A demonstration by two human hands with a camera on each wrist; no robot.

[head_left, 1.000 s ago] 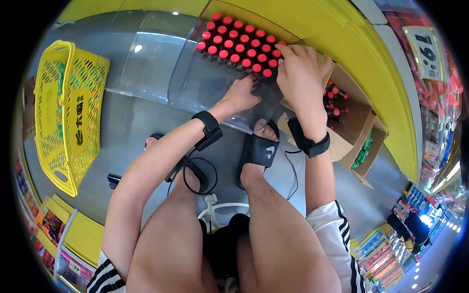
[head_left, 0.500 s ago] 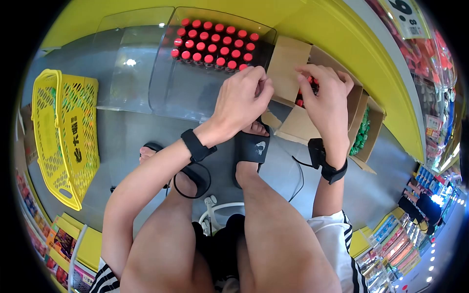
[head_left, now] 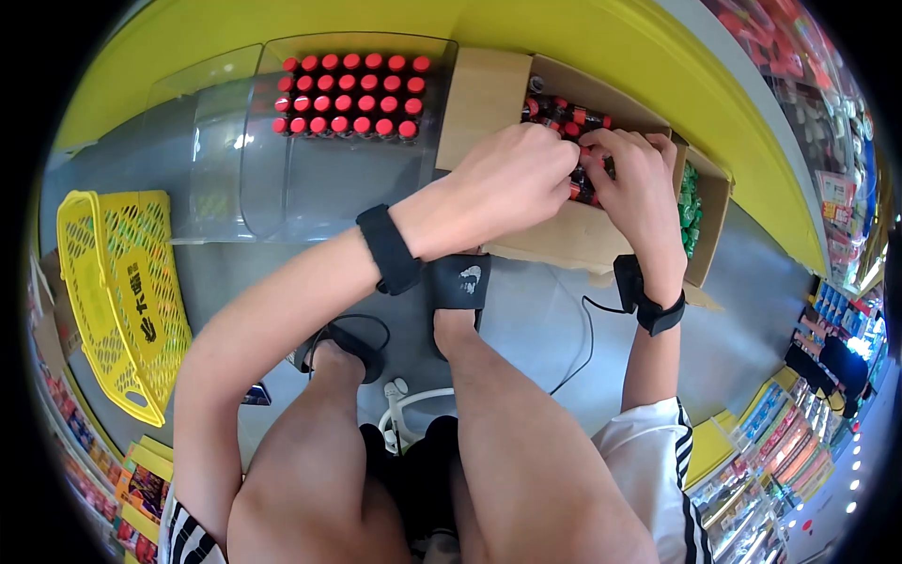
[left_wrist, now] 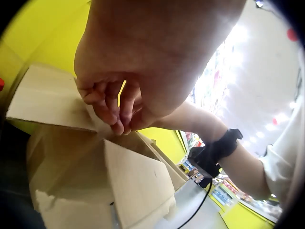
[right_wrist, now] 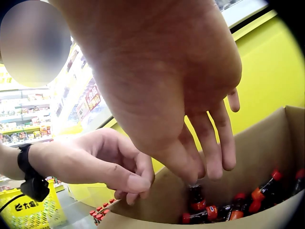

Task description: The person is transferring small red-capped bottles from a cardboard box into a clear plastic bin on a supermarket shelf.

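Observation:
In the head view, my left hand [head_left: 520, 179] is over the near edge of a cardboard box [head_left: 554, 233], its fingers loosely bent. The left wrist view shows nothing between those fingers. My right hand [head_left: 637, 188] reaches into the box from the right. In the right wrist view, its thumb and index finger pinch the end of a small dark bottle [right_wrist: 196, 198], while the other fingers extend. More red-capped bottles [right_wrist: 238, 210] lie jumbled in the box. To the left, a clear plastic bin [head_left: 343, 202] holds rows of upright red-capped bottles [head_left: 346, 103].
A second carton with green-wrapped items [head_left: 689, 211] stands right of the box. A yellow basket [head_left: 141, 310] is on the floor at far left. A yellow panel [head_left: 376, 19] runs behind the bin and box. A cable [head_left: 590, 343] trails from the right wrist camera.
Both hands have left the clear bin and moved right to the cardboard box. The right hand arrived first and now pinches a bottle; the left followed. The head view has shifted right.

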